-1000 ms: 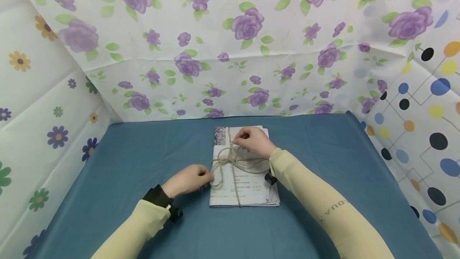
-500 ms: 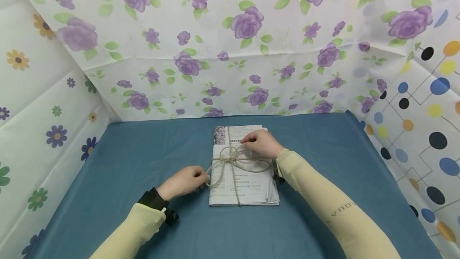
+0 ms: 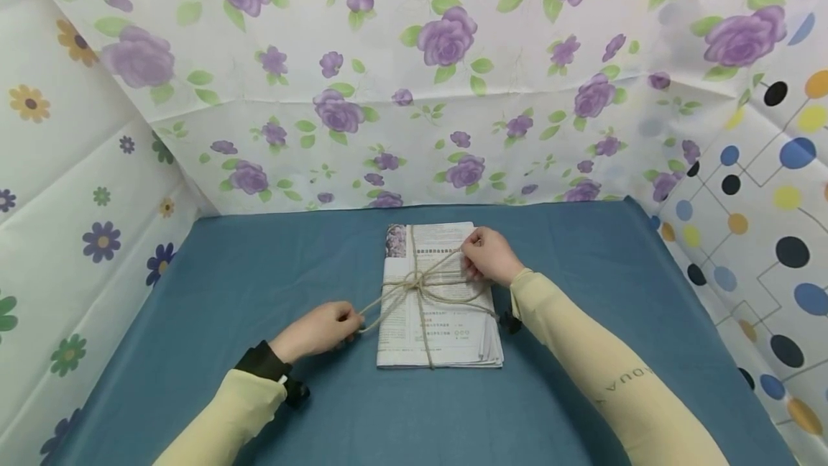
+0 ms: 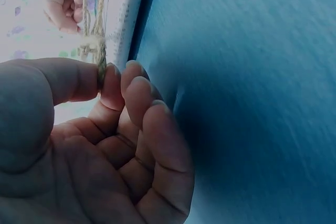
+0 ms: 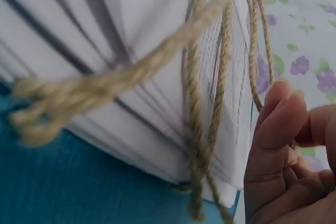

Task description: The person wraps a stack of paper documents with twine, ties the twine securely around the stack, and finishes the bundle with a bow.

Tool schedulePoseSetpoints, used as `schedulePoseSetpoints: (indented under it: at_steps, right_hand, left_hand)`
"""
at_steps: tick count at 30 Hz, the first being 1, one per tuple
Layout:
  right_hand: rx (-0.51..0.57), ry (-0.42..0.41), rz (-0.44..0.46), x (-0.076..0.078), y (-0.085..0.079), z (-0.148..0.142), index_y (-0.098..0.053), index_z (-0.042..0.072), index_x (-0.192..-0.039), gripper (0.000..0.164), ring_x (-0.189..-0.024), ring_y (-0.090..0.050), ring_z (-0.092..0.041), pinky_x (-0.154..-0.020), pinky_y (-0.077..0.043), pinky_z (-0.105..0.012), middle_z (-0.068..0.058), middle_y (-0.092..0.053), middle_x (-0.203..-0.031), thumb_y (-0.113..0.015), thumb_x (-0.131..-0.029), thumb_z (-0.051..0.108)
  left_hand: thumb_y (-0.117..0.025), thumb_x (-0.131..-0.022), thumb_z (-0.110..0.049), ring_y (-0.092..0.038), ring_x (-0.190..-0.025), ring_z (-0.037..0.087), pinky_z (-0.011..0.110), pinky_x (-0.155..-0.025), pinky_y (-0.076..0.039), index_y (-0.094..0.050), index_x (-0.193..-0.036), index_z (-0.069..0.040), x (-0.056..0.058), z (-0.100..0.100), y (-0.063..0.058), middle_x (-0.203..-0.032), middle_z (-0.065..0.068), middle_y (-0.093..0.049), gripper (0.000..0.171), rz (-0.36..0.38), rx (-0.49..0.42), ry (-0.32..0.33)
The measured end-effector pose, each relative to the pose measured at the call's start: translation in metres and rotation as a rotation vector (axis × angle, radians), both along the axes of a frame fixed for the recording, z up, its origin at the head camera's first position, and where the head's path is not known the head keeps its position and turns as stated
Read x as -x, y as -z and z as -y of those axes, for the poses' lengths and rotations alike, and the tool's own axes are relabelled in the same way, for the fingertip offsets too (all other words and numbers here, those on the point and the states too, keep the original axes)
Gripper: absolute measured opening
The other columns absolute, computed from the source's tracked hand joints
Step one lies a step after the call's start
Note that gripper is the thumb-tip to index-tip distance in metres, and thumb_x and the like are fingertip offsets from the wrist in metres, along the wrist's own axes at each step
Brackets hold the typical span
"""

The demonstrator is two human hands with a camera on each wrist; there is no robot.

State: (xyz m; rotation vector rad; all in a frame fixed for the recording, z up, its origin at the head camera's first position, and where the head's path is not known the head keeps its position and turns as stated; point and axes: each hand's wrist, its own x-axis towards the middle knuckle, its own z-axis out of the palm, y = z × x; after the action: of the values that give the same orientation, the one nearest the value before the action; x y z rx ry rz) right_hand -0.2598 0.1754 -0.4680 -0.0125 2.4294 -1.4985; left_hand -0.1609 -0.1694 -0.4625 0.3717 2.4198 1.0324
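A stack of folded newspapers (image 3: 396, 340) lies on the blue cloth, bound crosswise with twine (image 3: 422, 322). A bow knot (image 3: 415, 281) sits at the crossing. My left hand (image 3: 320, 329) is off the stack's left edge, pinching a twine loop (image 4: 101, 51) between thumb and index finger, other fingers curled. Above the stack's upper right, my right hand (image 3: 491, 256) pinches the other loop between thumb and fingertip (image 5: 283, 111). Both loops stretch fairly straight from the knot. A loose twine end (image 5: 37, 108) hangs close to the right wrist camera.
Blue cloth (image 3: 310, 257) covers the table around the stack. A white sheet with purple flowers (image 3: 446, 38) stands behind it. Patterned sheets flank both sides, one with daisies (image 3: 102, 241), one with coloured dots (image 3: 792, 252).
My left hand has moved left and slightly down, my right hand right, away from each other. The loops between them have straightened, and the knot looks smaller.
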Motion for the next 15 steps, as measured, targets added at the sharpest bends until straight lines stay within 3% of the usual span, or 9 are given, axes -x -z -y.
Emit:
schedulePoseSetpoints:
  at_steps: [7, 15]
  right_hand:
    - [0.099, 0.086, 0.008, 0.002, 0.009, -0.011, -0.052, -0.003, -0.115, 0.018, -0.055, -0.062, -0.020, -0.054, -0.056, -0.036, -0.017, -0.066, -0.080, -0.045, -0.108, 0.011]
    - [0.126, 0.141, 0.008, 0.006, 0.018, -0.019, -0.052, -0.005, -0.118, 0.020, -0.055, -0.062, -0.018, -0.053, -0.057, -0.034, -0.015, -0.066, -0.079, -0.047, -0.108, 0.011]
  left_hand:
    - [-0.053, -0.109, -0.023, -0.045, -0.057, 0.016, 0.033, -0.055, -0.038, -0.060, -0.084, -0.007, -0.003, 0.013, 0.001, -0.073, 0.007, -0.056, 0.030, 0.003, 0.033, 0.006]
    - [-0.053, -0.107, -0.020, -0.047, -0.056, 0.016, 0.034, -0.056, -0.040, -0.065, -0.084, -0.010, -0.002, 0.025, 0.002, -0.067, 0.002, -0.051, 0.028, -0.027, 0.067, -0.004]
